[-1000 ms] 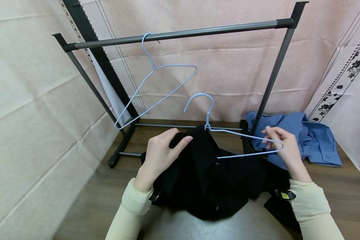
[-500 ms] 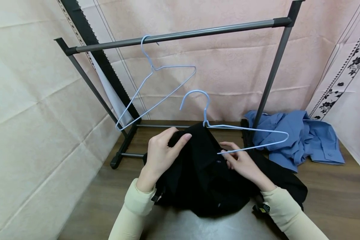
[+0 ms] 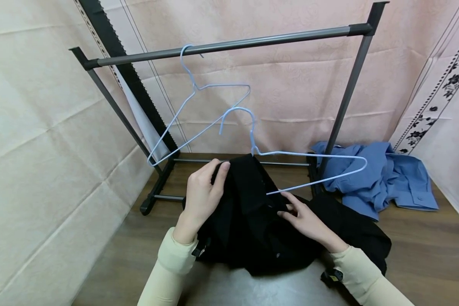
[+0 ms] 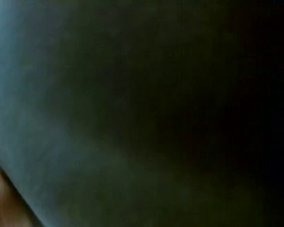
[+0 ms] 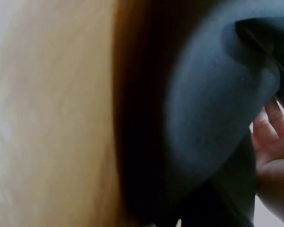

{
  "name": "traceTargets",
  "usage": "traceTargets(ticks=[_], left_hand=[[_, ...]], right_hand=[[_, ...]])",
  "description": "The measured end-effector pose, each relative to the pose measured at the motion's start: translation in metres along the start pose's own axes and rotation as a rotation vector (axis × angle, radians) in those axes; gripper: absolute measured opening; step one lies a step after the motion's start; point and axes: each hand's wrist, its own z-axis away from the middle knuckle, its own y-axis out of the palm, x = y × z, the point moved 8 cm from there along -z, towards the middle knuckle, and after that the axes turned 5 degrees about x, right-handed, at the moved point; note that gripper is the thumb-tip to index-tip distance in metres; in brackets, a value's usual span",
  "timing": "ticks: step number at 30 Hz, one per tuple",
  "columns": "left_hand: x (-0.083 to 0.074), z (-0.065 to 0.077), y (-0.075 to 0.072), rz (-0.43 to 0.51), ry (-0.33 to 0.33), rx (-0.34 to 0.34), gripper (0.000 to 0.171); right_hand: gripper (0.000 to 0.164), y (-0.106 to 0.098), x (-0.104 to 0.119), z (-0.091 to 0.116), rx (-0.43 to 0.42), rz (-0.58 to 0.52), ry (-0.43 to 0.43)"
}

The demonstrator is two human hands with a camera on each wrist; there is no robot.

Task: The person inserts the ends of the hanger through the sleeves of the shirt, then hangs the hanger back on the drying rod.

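Observation:
My left hand grips the black shirt near its top, with the thumb lying along the cloth. A light-blue hanger stands partly inside the shirt. Its left side is hidden by the cloth, while its hook and right arm stick out. Just below the hanger's lower bar, my right hand touches the shirt's buttoned front, thumb and forefinger apart. Dark cloth fills the left wrist view. In the right wrist view the fingers show at the right edge beside grey-looking cloth.
A dark metal clothes rack stands behind the hands, and a second light-blue hanger hangs on its bar. A crumpled blue shirt lies at the rack's right foot. Pale curtains enclose the wooden surface.
My right hand has left the hanger's right end and come left to the shirt's front. The held hanger has shifted left and up a little. My left hand keeps its grip.

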Motion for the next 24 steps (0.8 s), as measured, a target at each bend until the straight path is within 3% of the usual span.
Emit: traceTargets(ticks=[7, 12, 18, 24], left_hand=[[0.022, 0.004, -0.005, 0.041, -0.127, 0.035, 0.032], [0.036, 0.007, -0.007, 0.069, -0.221, 0.078, 0.032], [0.054, 0.013, -0.006, 0.111, -0.324, 0.108, 0.033], [0.066, 0.020, -0.002, 0.106, -0.378, 0.131, 0.032]], right_hand=[[0.057, -0.028, 0.003, 0.002, -0.062, 0.002, -0.039], [0.051, -0.056, 0.007, 0.007, -0.087, -0.060, 0.024], [0.048, -0.088, 0.007, 0.017, -0.127, -0.291, 0.151], [0.038, -0.106, 0.014, 0.020, -0.167, -0.522, 0.072]])
